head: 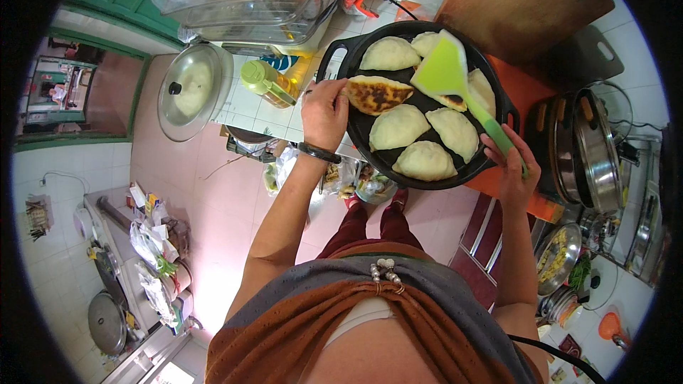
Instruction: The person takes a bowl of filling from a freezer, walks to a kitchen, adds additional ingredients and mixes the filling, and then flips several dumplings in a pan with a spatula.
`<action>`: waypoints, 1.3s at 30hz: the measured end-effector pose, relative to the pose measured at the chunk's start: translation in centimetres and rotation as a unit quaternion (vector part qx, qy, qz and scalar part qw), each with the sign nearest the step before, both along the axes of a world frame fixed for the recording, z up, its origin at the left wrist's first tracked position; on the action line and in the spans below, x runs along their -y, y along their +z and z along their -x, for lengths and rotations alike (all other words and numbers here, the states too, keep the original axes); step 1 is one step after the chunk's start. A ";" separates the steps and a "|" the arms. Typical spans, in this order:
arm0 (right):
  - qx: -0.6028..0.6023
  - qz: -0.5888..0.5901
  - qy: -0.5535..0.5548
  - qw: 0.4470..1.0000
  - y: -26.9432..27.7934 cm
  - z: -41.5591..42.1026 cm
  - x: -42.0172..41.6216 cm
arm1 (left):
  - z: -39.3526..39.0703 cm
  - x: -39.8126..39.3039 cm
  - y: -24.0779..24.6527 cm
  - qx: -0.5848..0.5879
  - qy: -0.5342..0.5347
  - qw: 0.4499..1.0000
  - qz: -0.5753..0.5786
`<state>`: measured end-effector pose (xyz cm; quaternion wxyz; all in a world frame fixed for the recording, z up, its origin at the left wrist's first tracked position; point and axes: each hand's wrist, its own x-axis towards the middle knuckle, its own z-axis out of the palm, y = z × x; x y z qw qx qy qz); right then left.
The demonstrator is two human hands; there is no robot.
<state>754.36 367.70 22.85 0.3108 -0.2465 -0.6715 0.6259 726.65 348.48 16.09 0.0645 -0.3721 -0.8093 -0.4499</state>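
A black two-handled pan point(381, 162) stands before me with several half-moon filled dough pockets in it, most with pale tops. My left hand point(325, 112), with a dark bangle at the wrist, reaches over the pan's left rim. Its fingertips pinch the left end of a browned dough pocket point(380, 95), whose scorched side faces up. In my right hand point(515, 162) is the handle of a lime-green silicone spatula point(440, 66). The spatula's broad head is over the upper right of the pan, partly hiding two or three pockets; a browned edge shows beneath it.
Left of the pan, an oil bottle point(269, 84) with a green top stands on the tiled counter point(256, 120). A glass lid point(191, 93) covers pale dough at the counter's left end. Stacked metal pots point(597, 154) and a wooden board point(525, 5) are close on the right.
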 end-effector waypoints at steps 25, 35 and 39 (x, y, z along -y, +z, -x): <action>0.081 -0.035 0.099 0.991 1.1 -2.9 -1.5 | -8.3 9.2 0.0 0.054 0.047 0.997 0.036; 0.116 0.013 0.173 0.978 -0.9 -1.4 -7.1 | -12.5 7.2 -0.6 0.062 0.108 0.992 -0.006; 0.089 0.108 0.188 0.972 -1.5 -1.1 -9.2 | -14.2 5.8 -1.1 0.062 0.124 0.990 -0.021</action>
